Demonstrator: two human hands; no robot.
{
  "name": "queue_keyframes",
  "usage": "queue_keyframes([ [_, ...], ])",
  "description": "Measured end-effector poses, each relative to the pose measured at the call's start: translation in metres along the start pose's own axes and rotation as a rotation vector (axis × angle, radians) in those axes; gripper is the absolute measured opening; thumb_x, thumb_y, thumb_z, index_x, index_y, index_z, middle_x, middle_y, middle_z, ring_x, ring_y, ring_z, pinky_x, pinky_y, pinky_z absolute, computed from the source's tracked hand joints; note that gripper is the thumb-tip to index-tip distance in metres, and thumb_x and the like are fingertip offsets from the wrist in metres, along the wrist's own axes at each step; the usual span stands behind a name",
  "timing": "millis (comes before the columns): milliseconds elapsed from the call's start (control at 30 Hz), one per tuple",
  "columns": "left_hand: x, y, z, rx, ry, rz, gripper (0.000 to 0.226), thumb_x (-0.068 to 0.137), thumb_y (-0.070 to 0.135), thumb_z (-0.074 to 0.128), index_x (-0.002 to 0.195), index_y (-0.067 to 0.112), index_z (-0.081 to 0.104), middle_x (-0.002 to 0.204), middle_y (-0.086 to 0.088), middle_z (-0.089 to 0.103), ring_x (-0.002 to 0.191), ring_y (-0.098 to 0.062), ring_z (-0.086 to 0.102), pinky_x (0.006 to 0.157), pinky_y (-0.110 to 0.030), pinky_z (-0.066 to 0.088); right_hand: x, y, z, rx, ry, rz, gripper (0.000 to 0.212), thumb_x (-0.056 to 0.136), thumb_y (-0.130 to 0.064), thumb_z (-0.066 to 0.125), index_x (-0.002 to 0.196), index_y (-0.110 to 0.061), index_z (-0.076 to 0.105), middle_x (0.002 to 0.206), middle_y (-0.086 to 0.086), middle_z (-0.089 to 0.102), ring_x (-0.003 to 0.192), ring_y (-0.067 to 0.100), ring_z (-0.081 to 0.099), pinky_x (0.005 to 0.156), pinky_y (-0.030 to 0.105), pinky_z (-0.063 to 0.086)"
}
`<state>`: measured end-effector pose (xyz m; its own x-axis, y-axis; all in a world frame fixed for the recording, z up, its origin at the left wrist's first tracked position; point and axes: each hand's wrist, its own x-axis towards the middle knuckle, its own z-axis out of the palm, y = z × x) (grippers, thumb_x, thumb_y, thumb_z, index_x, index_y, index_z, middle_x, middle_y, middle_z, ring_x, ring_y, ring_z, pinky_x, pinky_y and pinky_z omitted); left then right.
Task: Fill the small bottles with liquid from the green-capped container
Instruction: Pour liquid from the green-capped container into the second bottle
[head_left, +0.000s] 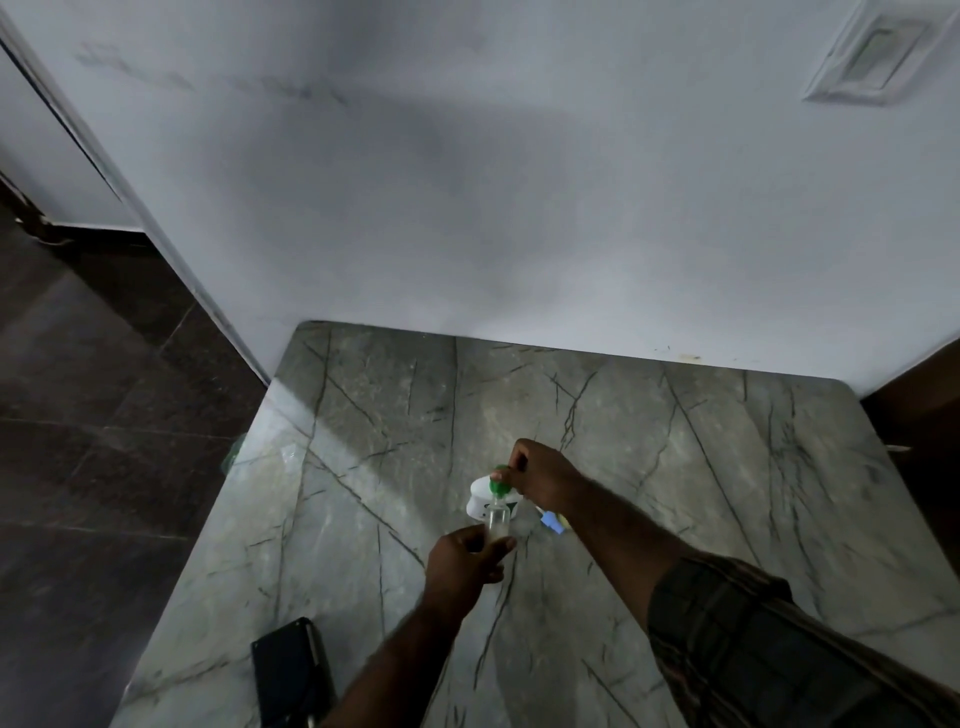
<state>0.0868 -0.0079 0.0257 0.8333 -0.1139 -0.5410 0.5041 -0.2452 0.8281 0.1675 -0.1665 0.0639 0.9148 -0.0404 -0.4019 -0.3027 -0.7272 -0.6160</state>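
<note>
Plain home room, marble-look table (675, 467), white wall (467, 182), dark floor tiles (104, 441)

Grey-green marble-look tabletop (649, 441), dark vein lines across it, rounded far corners, pushed against a plain white wall (467, 182); faint dark scuff marks on the wall upper left; white switch plate (872, 57) top right, blurred; white door frame edge (130, 192) runs diagonally on the left; dark brown tiled floor (104, 415) left of the table; dim light overall, one brighter band across the table's left side; dark wood piece (914, 395) at right edge.
</note>
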Motion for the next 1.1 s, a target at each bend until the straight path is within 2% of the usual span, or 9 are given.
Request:
queue_keyframes([
  [133, -0.001, -0.001, 0.0, 0.022, -0.007, 0.009, 0.015, 0.082, 0.032, 0.08, 0.089, 0.019, 0.077, 0.085, -0.008, 0.078, 0.065, -0.01, 0.072, 0.068, -0.028, 0.063, 0.001, -0.004, -0.007, -0.039, -0.014, -0.026, 0.032, 0.081, -0.042, 0.074, 0.083, -0.017, 0.055, 0.073, -0.002, 0.058, 0.068, 0.013, 0.053, 0.062, 0.027, 0.041],
  [300, 0.0, -0.005, 0.0, -0.007, 0.008, -0.002, 0.023, 0.082, 0.029, 0.081, 0.09, 0.008, 0.076, 0.075, -0.004, 0.073, 0.064, -0.012, 0.071, 0.065, -0.026, 0.062, -0.001, 0.002, 0.003, -0.043, -0.011, -0.049, 0.031, 0.086, -0.039, 0.069, 0.081, -0.016, 0.051, 0.072, -0.001, 0.055, 0.067, 0.013, 0.05, 0.058, 0.026, 0.038],
  [400, 0.002, -0.002, 0.0, 0.01, -0.008, -0.001, 0.024, 0.082, 0.031, 0.081, 0.089, 0.009, 0.075, 0.074, -0.003, 0.072, 0.065, -0.013, 0.071, 0.067, -0.028, 0.062, 0.0, -0.001, -0.003, -0.054, -0.009, -0.067, 0.03, 0.084, -0.039, 0.072, 0.082, -0.015, 0.053, 0.071, -0.002, 0.056, 0.066, 0.012, 0.05, 0.059, 0.026, 0.039],
  [533, 0.001, 0.001, -0.001, -0.028, -0.008, 0.006, 0.012, 0.083, 0.025, 0.081, 0.081, 0.015, 0.075, 0.063, 0.007, 0.067, 0.059, -0.009, 0.068, 0.056, -0.019, 0.055, 0.002, -0.006, -0.01, -0.064, -0.012, -0.125, 0.028, 0.082, -0.035, 0.074, 0.081, -0.015, 0.055, 0.068, -0.006, 0.053, 0.062, 0.008, 0.046, 0.055, 0.023, 0.036],
  [700, 0.003, -0.003, 0.0, -0.028, -0.012, -0.018, 0.017, 0.083, 0.026, 0.08, 0.091, 0.012, 0.076, 0.068, 0.005, 0.069, 0.061, -0.009, 0.07, 0.06, -0.021, 0.057, 0.0, 0.003, -0.003, -0.053, -0.043, -0.152, 0.029, 0.087, -0.035, 0.069, 0.079, -0.016, 0.05, 0.066, -0.005, 0.051, 0.059, 0.008, 0.043, 0.056, 0.024, 0.036],
  [967, 0.001, 0.002, 0.002, -0.074, -0.009, -0.024, 0.012, 0.083, 0.022, 0.081, 0.087, 0.012, 0.074, 0.057, 0.012, 0.066, 0.057, -0.007, 0.065, 0.057, -0.02, 0.055, 0.003, -0.006, -0.011, -0.069, -0.057, -0.135, 0.026, 0.085, -0.031, 0.072, 0.08, -0.016, 0.052, 0.068, -0.006, 0.054, 0.062, 0.009, 0.05, 0.06, 0.027, 0.042],
  [1100, 0.004, -0.003, 0.004, -0.109, -0.024, -0.06, 0.017, 0.083, 0.024, 0.081, 0.094, 0.012, 0.076, 0.069, 0.005, 0.07, 0.063, -0.012, 0.068, 0.069, -0.031, 0.061, 0.002, 0.001, -0.001, -0.038, -0.052, -0.107, 0.029, 0.087, -0.036, 0.068, 0.08, -0.016, 0.049, 0.072, 0.003, 0.058, 0.066, 0.015, 0.053, 0.064, 0.031, 0.046],
])
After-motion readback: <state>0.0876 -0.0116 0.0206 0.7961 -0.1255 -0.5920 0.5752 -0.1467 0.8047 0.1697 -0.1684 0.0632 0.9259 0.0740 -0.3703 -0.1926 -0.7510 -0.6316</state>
